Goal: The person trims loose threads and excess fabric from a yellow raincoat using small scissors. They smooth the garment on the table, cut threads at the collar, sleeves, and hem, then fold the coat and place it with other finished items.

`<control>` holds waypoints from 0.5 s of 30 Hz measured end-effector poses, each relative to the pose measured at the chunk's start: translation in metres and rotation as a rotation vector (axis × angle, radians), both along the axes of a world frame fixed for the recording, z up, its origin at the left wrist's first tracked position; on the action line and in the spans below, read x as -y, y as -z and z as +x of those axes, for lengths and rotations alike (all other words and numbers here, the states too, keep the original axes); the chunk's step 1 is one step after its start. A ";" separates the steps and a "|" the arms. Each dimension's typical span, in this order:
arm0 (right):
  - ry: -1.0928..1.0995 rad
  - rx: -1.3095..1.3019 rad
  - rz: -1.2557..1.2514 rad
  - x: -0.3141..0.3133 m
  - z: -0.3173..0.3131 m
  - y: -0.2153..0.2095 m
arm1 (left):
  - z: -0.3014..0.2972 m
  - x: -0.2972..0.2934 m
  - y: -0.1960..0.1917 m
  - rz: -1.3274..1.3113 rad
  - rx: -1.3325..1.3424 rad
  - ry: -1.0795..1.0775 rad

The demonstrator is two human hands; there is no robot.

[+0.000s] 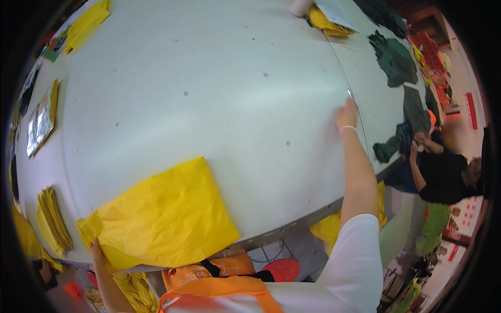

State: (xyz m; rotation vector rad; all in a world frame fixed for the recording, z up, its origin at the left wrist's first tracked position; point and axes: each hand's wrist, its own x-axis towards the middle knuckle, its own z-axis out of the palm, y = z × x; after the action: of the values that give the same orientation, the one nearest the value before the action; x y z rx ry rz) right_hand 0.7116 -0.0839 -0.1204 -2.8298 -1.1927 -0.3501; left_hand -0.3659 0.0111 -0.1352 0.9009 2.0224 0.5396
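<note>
A wrinkled yellow cloth piece (167,216) lies along the near edge of the table, left of the middle. At its lower left corner my left hand (96,252) is closed on the cloth's edge; some of the fingers are hidden. My right arm stretches far across the table. At the seam between two table panels, my right hand (347,113) has its fingers closed around a small shiny metal thing (349,93), too small to name. A white band circles that wrist.
A folded yellow stack (54,219) and a silvery packet (43,121) lie at the left. More yellow cloth (86,23) sits far left, and a yellow bundle (329,22) at the back. Dark green cloth (395,61) lies right, near a person in black (443,175).
</note>
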 end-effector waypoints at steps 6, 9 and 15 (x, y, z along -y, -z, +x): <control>0.119 -0.069 -0.011 -0.008 0.089 0.056 | -0.066 0.021 0.007 0.026 -0.471 -0.001; 0.060 0.083 -0.017 0.002 0.082 0.066 | 0.019 0.012 -0.011 0.234 -0.037 -0.235; 0.238 -0.622 0.352 -0.039 0.040 0.063 | 0.076 -0.007 -0.059 0.227 -0.611 -0.218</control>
State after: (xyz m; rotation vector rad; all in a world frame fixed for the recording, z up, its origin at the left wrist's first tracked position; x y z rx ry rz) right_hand 0.7519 -0.0452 -0.1837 -2.4771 -0.6024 0.2763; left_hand -0.2902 0.0185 -0.0759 1.0795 2.6730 0.6826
